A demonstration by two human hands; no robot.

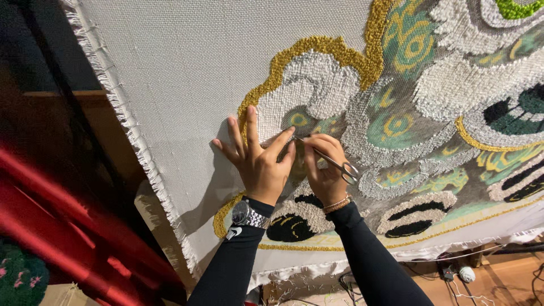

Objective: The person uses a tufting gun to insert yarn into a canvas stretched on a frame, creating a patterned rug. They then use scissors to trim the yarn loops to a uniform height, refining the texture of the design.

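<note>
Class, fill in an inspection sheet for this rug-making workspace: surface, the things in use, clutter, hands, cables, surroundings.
Surface: pale backing cloth, stretched, frayed edges, partly tufted in gold, grey, green and black yarn.
Things in use: small scissors, tips at the grey yarn near the gold outline.
Clutter: loose thread ends and a white yarn ball on the floor below.
Hands: left hand spread flat on the cloth, wristwatch on; right hand holding the scissors, bracelet on.
Cables: dark cords on the wooden floor.
Surroundings: red fabric at left; dark area beyond.
</note>
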